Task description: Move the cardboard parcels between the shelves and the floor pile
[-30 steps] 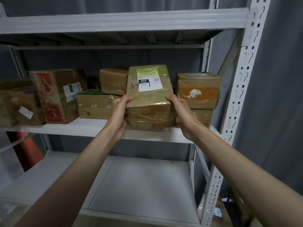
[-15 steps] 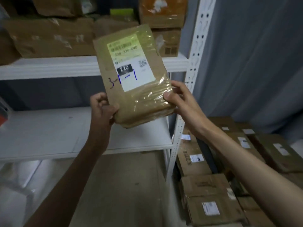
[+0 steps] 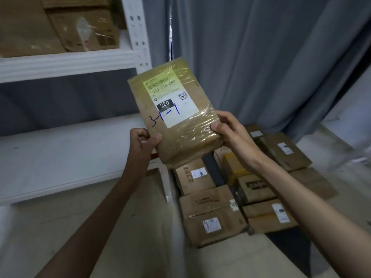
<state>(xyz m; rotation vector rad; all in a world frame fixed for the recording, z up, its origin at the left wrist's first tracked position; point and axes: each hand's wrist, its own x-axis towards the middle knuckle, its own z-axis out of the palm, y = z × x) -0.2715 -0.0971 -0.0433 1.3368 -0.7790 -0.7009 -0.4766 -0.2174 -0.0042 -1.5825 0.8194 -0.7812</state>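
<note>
Parcel [image 3: 176, 115] mid-air, tilted, clear of the shelf [image 3: 66, 63] and above the floor pile [image 3: 236, 199]. Left hand [image 3: 143, 142] pinches its lower left corner, thumb on top; right hand [image 3: 228, 133] grasps the lower right edge. Step looks like shelf-to-floor transfer; next: lower it onto the pile, flat. Flat rectangular brown cardboard, glossy crinkled tape wrap, white label, blue marker scrawl.
</note>
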